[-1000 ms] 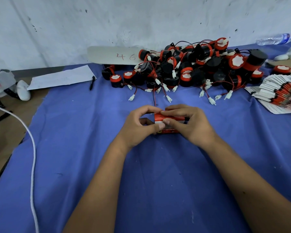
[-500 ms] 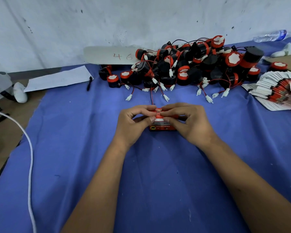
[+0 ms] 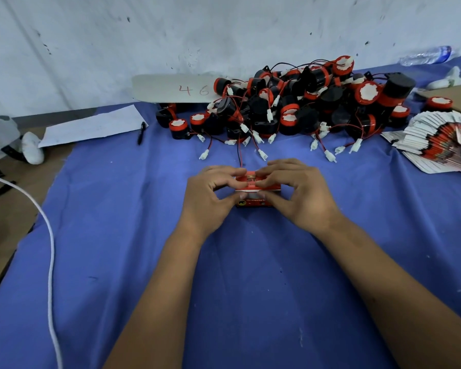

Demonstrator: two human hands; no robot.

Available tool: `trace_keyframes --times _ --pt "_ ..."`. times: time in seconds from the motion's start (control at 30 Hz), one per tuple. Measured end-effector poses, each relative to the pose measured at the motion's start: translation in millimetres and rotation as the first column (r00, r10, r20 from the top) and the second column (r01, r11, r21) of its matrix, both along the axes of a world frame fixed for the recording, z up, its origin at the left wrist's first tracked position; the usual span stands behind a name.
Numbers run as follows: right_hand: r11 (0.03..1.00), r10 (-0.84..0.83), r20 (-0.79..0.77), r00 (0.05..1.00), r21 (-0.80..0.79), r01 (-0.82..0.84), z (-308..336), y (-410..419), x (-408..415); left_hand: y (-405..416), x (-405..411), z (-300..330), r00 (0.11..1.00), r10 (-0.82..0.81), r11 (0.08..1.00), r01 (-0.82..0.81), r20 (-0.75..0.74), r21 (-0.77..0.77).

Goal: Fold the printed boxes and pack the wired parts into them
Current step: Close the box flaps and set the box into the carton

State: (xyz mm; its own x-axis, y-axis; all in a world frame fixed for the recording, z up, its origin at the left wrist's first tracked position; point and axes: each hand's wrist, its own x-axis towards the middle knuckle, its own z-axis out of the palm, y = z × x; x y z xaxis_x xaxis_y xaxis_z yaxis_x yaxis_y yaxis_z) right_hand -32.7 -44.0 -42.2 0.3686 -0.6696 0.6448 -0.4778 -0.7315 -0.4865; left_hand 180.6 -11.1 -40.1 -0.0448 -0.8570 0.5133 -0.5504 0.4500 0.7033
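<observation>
Carefully, left hand (image 3: 210,198) and right hand (image 3: 301,195) pinch the red printed box (image 3: 256,183); its top flap should tuck squarely, wire clear.

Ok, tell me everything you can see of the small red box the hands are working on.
The red printed box is small, oblong and looks like thin printed card, with a white band and dark lettering on its near face and a round dark mark at the lower left. It sits on the blue cloth at mid-table. The left hand and right hand pinch it from either side, fingertips meeting on top. A thin red wire leads up from it toward the pile. Contents are hidden.
</observation>
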Motion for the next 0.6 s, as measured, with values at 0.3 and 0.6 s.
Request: trace_keyframes --times 0.3,0.6 --pt "0.997 0.034 -0.030 0.999 -0.068 -0.036 -4.9 5.4 0.7 2.9 -8.2 -1.6 0.991 0.075 0.990 -0.061 0.109 -0.124" --pt "0.996 0.070 -0.049 0.996 -0.045 -0.073 -7.4 9.4 -2.2 1.7 -17.3 -8.4 1.000 -0.004 1.000 0.005 0.016 -0.029"
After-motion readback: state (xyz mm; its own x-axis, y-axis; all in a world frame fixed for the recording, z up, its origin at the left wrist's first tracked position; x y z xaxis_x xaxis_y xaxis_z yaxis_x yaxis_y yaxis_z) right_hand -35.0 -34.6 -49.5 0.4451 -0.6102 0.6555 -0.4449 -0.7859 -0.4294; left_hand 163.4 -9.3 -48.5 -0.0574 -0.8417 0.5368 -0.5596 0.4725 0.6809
